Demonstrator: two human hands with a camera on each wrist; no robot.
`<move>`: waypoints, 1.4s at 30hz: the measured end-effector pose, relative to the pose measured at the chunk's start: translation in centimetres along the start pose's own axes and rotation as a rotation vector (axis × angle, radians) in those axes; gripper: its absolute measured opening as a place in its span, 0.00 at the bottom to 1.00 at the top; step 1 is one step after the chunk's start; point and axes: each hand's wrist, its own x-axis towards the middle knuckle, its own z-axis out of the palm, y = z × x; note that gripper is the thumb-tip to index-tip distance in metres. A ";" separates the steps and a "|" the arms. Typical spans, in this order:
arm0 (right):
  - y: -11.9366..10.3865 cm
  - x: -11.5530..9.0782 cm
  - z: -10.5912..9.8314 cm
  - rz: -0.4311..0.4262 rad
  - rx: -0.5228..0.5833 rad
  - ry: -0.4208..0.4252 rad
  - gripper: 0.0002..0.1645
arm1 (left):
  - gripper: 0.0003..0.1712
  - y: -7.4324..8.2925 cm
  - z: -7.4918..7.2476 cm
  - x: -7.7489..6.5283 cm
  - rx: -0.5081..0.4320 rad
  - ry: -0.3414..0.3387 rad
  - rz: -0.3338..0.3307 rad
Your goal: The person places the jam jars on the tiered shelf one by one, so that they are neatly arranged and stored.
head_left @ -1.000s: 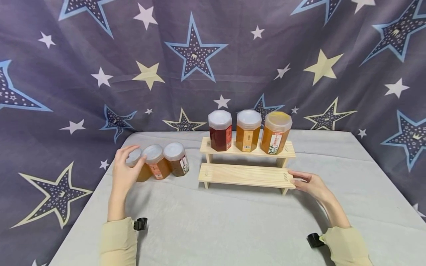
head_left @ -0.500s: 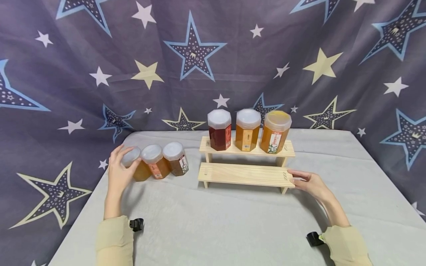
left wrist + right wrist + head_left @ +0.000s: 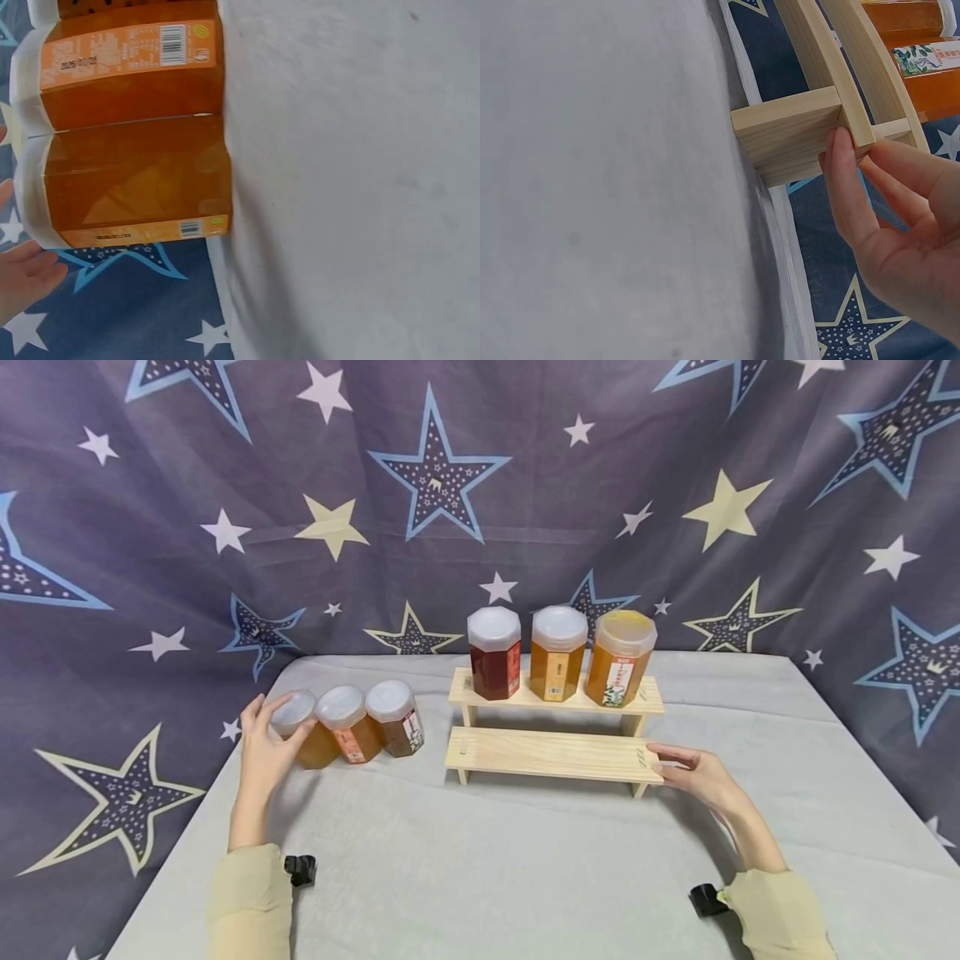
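Three honey jars with whitish lids stand in a row at the left of the head view. My left hand [image 3: 264,756] is spread around the lid of the leftmost amber jar [image 3: 317,750], thumb near its right side. In the left wrist view fingertips show at the rim of that jar's lid [image 3: 34,193]. My right hand [image 3: 705,779] pinches the right end of the lower board of a two-step wooden display stand [image 3: 551,752]. The right wrist view shows its fingers [image 3: 844,161] at the board's end [image 3: 859,124].
Beside the leftmost jar are an orange-labelled jar [image 3: 358,742] and a dark brown jar [image 3: 403,735]. The upper step holds a dark red jar [image 3: 491,672], an amber jar [image 3: 547,675] and a yellow-lidded jar [image 3: 611,677]. A starry curtain [image 3: 525,468] hangs behind the grey-covered table [image 3: 487,868].
My left hand has shifted left across the leftmost jar, uncovering more of its lid, while the jar stays beside its neighbour. The right hand keeps its place on the stand.
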 end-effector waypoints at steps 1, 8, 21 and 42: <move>0.0 0.0 0.0 -0.001 0.001 0.000 0.31 | 0.29 -0.1 0.1 0.0 0.003 -0.004 -0.003; 0.3 0.0 0.2 0.008 0.045 0.007 0.31 | 0.28 -1.2 0.6 -0.3 -0.007 -0.003 -0.021; 0.5 0.1 0.3 -0.004 0.068 -0.002 0.31 | 0.28 -1.7 1.3 0.2 0.052 0.145 0.041; 0.1 0.3 -0.2 0.006 0.022 0.016 0.31 | 0.29 -1.9 0.4 1.0 0.079 0.035 0.046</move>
